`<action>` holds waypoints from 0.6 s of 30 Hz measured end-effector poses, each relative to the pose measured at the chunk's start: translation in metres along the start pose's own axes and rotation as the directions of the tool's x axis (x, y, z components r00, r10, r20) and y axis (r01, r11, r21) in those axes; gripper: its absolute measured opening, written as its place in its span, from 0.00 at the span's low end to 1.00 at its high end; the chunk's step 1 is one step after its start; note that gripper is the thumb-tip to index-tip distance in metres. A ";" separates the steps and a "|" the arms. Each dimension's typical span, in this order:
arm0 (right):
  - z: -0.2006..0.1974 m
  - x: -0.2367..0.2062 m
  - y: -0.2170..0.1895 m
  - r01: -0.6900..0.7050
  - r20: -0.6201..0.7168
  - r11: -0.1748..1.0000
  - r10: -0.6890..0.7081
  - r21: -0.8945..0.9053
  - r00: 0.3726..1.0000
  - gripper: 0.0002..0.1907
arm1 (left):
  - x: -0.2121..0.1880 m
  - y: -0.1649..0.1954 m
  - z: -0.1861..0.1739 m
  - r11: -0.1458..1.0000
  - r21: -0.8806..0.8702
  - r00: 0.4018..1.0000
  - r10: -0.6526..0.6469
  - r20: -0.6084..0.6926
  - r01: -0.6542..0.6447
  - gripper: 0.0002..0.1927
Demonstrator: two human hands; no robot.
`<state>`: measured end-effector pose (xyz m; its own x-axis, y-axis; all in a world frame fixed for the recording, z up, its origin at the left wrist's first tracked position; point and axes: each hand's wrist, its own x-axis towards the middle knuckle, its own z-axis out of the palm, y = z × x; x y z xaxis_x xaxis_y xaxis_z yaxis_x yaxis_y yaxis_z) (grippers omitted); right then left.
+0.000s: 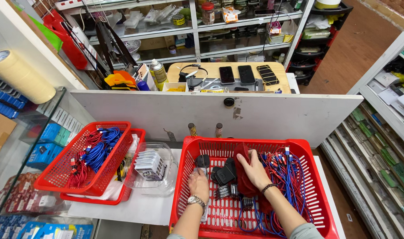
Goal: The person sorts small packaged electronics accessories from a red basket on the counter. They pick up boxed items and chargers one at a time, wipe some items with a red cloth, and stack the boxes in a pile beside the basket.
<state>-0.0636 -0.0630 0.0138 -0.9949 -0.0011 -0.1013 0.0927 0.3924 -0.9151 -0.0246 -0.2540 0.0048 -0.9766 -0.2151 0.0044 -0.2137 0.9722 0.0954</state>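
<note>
Head view: inside the basket, right hand grips a red cloth to wipe; left hand rests open beside black chargers

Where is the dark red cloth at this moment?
The dark red cloth lies inside the big red basket, under the right hand, between black chargers and cables.

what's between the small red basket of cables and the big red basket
In the head view, a clear plastic container holding small white boxes sits between the small red basket and the big red basket.
</note>
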 end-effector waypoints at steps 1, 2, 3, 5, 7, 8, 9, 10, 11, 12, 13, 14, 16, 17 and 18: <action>0.004 0.000 -0.002 0.022 0.028 0.999 -0.023 0.045 0.999 0.27 | 0.000 0.002 -0.001 0.998 -0.041 0.998 -0.050 -0.040 0.049 0.30; 0.007 0.000 -0.003 0.041 0.056 0.995 -0.046 0.090 0.997 0.25 | 0.000 0.002 -0.001 0.992 -0.082 0.992 -0.101 -0.077 0.095 0.31; 0.010 0.000 -0.002 0.054 0.084 0.989 -0.066 0.136 0.994 0.23 | -0.001 0.002 -0.002 0.978 -0.162 0.992 -0.126 0.021 0.128 0.35; 0.011 0.001 0.001 -0.002 0.183 0.989 -0.026 0.151 0.983 0.22 | -0.003 -0.003 -0.001 0.928 -0.305 0.964 -0.151 0.220 0.215 0.43; 0.012 0.002 0.006 -0.012 0.206 0.986 -0.023 0.166 0.978 0.21 | -0.004 -0.009 -0.001 0.929 -0.333 0.984 -0.123 0.127 0.159 0.32; 0.013 0.002 0.008 0.010 0.179 0.984 -0.042 0.176 0.983 0.22 | -0.003 -0.011 -0.001 0.929 -0.345 0.991 -0.112 0.074 0.131 0.27; 0.015 0.001 0.009 0.034 0.152 0.982 -0.062 0.185 0.986 0.23 | -0.002 -0.013 -0.001 0.883 -0.433 0.980 -0.125 0.153 0.181 0.30; 0.019 -0.001 0.009 -0.001 0.165 0.973 -0.038 0.230 0.986 0.23 | -0.001 -0.013 -0.001 0.826 -0.512 0.963 -0.131 0.235 0.237 0.34; 0.024 -0.004 0.010 -0.035 0.180 0.961 -0.016 0.275 0.984 0.23 | 0.000 -0.012 -0.002 0.759 -0.580 0.941 -0.129 0.313 0.297 0.38; 0.031 -0.006 0.010 -0.066 0.196 0.946 0.002 0.318 0.981 0.24 | 0.000 -0.009 -0.002 0.452 -0.780 0.894 -0.102 0.435 0.432 0.36; 0.039 -0.010 0.007 0.154 0.151 0.972 -0.182 0.179 0.972 0.23 | 0.000 -0.005 -0.004 0.078 -0.843 0.846 -0.024 0.532 0.533 0.34; 0.050 -0.018 0.003 0.365 0.138 0.930 -0.366 0.028 0.921 0.23 | -0.002 0.001 -0.004 -0.303 -0.754 0.805 0.093 0.586 0.584 0.32; 0.067 -0.026 -0.011 0.465 0.112 0.876 -0.453 -0.131 0.885 0.25 | -0.005 0.014 -0.006 -0.425 -0.791 0.885 0.054 0.463 0.440 0.34; 0.072 -0.032 -0.018 0.364 0.068 0.922 -0.357 -0.135 0.931 0.28 | -0.007 0.020 -0.007 -0.480 -0.797 0.915 0.029 0.403 0.367 0.36; 0.074 -0.035 -0.024 0.255 0.026 0.958 -0.254 -0.132 0.967 0.31 | -0.009 0.022 -0.008 -0.409 -0.841 0.923 0.007 0.385 0.355 0.35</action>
<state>-0.0278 -0.1405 0.0106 -0.9843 -0.1247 0.1246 -0.1707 0.4969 -0.8509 -0.0208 -0.2312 0.0148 -0.9122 -0.1558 -0.3789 -0.2381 -0.5512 0.7997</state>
